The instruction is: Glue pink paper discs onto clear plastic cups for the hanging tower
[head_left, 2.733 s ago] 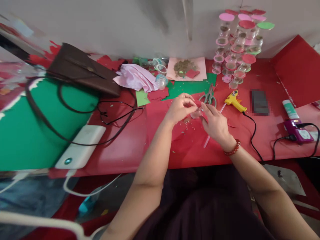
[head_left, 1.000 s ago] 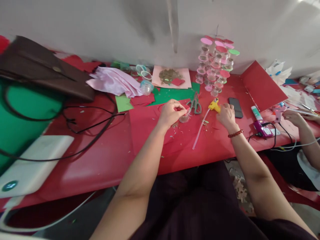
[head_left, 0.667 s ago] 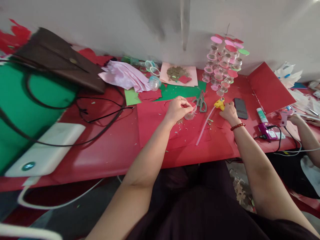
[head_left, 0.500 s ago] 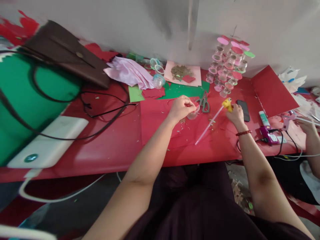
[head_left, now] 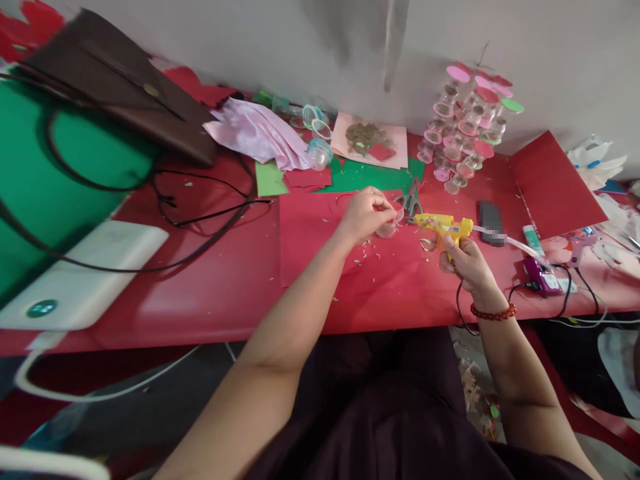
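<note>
The left hand (head_left: 369,213) pinches a clear plastic cup (head_left: 387,231) at frame centre while the right hand (head_left: 466,265) clasps a yellow glue gun (head_left: 442,222) right of centre, its label (head_left: 456,228) too small to read, with mostly bare red table (head_left: 240,287) lower left reaching the front edge (head_left: 225,339).

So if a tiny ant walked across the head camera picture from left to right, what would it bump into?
White box → lilac cloth → left hand → yellow glue gun, held in the right hand → white papery bundle. I skipped things that overlap sideways.
</note>
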The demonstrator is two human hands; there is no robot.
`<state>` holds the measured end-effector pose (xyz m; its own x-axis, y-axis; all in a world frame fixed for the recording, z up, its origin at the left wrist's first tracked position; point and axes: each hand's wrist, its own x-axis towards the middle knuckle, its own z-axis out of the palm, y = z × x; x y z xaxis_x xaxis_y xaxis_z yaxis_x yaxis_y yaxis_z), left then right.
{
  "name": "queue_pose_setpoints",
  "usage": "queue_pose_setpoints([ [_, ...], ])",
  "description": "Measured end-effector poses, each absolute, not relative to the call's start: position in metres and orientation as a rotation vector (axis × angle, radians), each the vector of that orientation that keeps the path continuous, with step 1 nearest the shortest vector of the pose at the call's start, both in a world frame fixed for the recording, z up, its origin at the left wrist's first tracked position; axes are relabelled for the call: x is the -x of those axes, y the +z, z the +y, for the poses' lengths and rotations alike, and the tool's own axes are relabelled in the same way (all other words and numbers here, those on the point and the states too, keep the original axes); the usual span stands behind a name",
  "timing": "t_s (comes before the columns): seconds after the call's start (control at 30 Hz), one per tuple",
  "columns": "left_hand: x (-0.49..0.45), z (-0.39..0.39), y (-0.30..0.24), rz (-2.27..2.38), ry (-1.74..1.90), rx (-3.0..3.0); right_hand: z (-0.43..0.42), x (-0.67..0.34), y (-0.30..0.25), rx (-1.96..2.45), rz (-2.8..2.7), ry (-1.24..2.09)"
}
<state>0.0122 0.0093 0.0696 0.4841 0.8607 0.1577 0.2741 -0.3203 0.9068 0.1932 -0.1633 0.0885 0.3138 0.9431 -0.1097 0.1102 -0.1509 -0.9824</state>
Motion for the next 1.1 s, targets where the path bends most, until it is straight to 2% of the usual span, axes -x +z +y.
queue_pose_setpoints([
  [0.37,-0.013,0.010,0.067,0.941,0.840,-1.820,-0.150,-0.189,0.085,1.575,-1.058,0.880],
  [1.1,-0.009,0.007,0.074,0.928,0.820,-1.852,-0.144,-0.188,0.090,1.596,-1.055,0.937],
])
